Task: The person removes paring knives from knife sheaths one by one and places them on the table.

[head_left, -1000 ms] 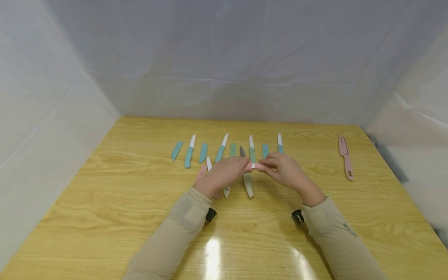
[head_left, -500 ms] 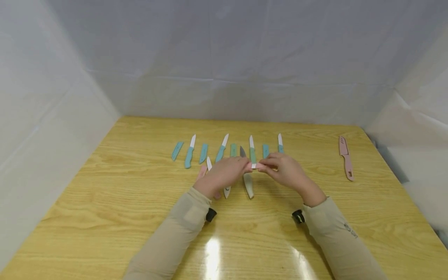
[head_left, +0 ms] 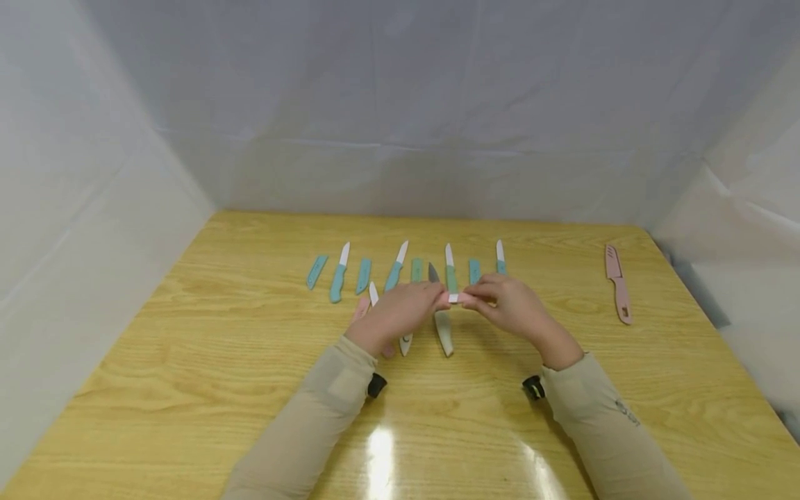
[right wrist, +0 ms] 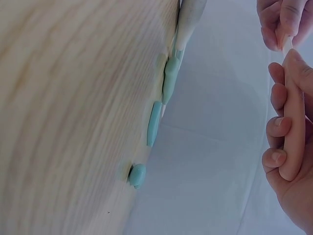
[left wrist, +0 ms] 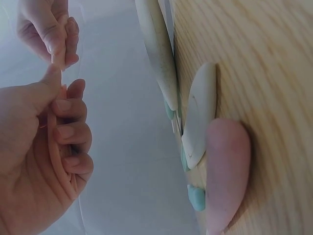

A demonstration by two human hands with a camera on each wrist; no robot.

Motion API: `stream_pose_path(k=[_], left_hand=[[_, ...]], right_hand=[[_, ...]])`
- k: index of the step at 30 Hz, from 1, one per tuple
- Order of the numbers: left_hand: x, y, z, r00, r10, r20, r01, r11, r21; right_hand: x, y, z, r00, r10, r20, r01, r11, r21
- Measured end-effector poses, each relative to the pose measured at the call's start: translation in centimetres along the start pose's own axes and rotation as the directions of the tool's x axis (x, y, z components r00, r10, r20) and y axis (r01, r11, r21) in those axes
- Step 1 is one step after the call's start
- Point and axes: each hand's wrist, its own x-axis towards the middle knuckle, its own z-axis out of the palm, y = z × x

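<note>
In the head view both hands meet above the middle of the wooden table. My left hand [head_left: 401, 309] grips a slim pink sheath [left wrist: 55, 142], its fingers curled round it. A pink-handled paring knife [right wrist: 294, 127] lies in my right hand [head_left: 514, 305], gripped by the handle. Between the hands shows a short stretch of its white blade [head_left: 453, 298]; the tip is hidden in the sheath. Below lie a cream-handled knife [head_left: 444, 333] with a grey blade and a cream sheath [head_left: 406, 344]. Another pink knife [head_left: 373, 293] is partly covered by my left forearm and hand, beside a pink sheath [head_left: 360, 308].
Behind the hands lie several blue knives, such as one at the left [head_left: 337, 281], with blue sheaths [head_left: 317, 272], a green knife [head_left: 451, 274] and a green sheath [head_left: 417, 269]. A sheathed pink knife [head_left: 619, 285] lies far right. Pale sheeting [head_left: 400, 139] surrounds the table.
Hardly anything differs: both hands stay in place, and the white stretch of blade between them looks slightly longer. The things on the table have not moved.
</note>
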Motion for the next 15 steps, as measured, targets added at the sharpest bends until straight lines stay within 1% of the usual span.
stream_pose_path(k=[4, 8, 15], left_hand=[[-0.06, -0.03, 0.03, 1.000, -0.004, 0.010, 0.004, 1.000, -0.006], [-0.15, -0.04, 0.02, 1.000, -0.017, 0.015, 0.017, 0.999, -0.045], [-0.25, -0.19, 0.00, 1.000, -0.028, 0.008, 0.028, 0.997, -0.074]], right_hand=[[-0.02, 0.01, -0.04, 1.000, 0.001, 0.002, -0.001, 1.000, 0.012], [-0.06, 0.02, -0.06, 1.000, -0.003, -0.002, 0.003, 1.000, 0.010], [-0.02, 0.21, -0.09, 1.000, -0.014, -0.010, 0.014, 1.000, 0.010]])
